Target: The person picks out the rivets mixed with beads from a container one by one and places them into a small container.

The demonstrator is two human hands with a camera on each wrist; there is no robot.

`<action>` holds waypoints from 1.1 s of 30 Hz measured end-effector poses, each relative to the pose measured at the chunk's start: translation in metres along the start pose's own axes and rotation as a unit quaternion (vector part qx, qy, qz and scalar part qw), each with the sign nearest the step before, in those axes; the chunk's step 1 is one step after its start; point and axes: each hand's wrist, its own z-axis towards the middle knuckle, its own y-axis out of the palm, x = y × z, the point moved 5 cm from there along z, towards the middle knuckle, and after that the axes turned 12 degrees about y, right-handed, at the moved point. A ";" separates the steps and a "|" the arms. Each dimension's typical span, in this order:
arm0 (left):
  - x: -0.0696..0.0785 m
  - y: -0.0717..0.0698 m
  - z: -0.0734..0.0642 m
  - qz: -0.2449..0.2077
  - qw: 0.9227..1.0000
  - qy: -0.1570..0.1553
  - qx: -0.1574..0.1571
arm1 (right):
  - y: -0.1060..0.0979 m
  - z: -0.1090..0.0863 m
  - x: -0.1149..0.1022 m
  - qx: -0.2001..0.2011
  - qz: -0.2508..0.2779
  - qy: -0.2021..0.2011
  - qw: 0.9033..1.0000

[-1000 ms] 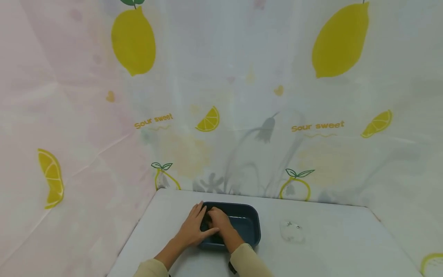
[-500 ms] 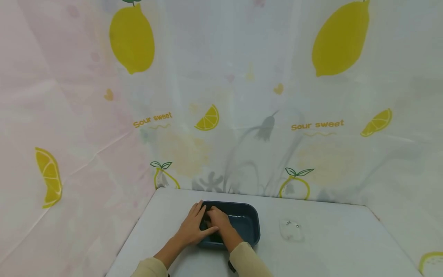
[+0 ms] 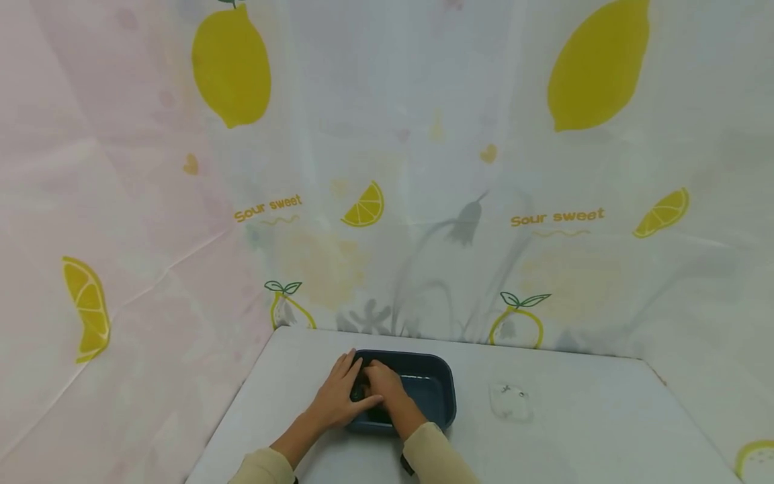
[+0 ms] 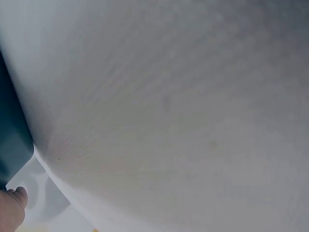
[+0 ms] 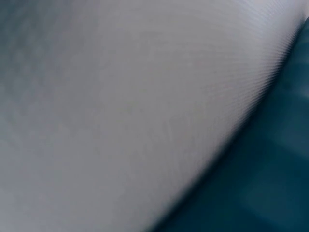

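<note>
A dark blue rectangular dish [image 3: 452,396] sits on the white table, also at the left edge of the left wrist view. My left hand [image 3: 335,400] rests along the dish's left side, its fingers straight and together and its thumb spread over the inside. Inside the left part of the dish, my right hand [image 3: 387,390] has its fingers curled around a small dark object [image 3: 358,392]. Most of that object is hidden between the two hands, so its kind cannot be told. In the right wrist view the dish wall [image 5: 260,183] is close and blurred.
A small clear, flat, square item [image 3: 510,402] with little marks on it lies to the right of the dish. The white table [image 3: 592,417] meets a lemon-printed curtain [image 3: 423,168] at the back and sides. A dark band [image 3: 408,464] shows at the right sleeve.
Both hands stay at the left part of the dish. The right fingers and the dark object shift only slightly, with a little more of the object showing now. The head view drifts a bit.
</note>
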 end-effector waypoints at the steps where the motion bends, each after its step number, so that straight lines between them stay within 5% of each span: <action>1: 0.000 0.000 0.000 0.000 1.000 0.000 -0.002 | 0.000 0.000 0.000 0.000 0.000 0.000 1.000; 16: 0.003 -0.003 0.001 -0.001 1.000 0.007 0.002 | -0.008 -0.003 0.006 0.033 0.031 0.043 0.998; 25: 0.002 0.000 -0.003 -0.007 1.000 -0.004 0.001 | -0.001 -0.002 0.012 -0.001 0.061 0.087 0.994; 33: 0.001 -0.001 -0.001 -0.008 1.000 -0.002 0.009 | -0.001 0.003 0.015 -0.004 0.073 0.086 0.994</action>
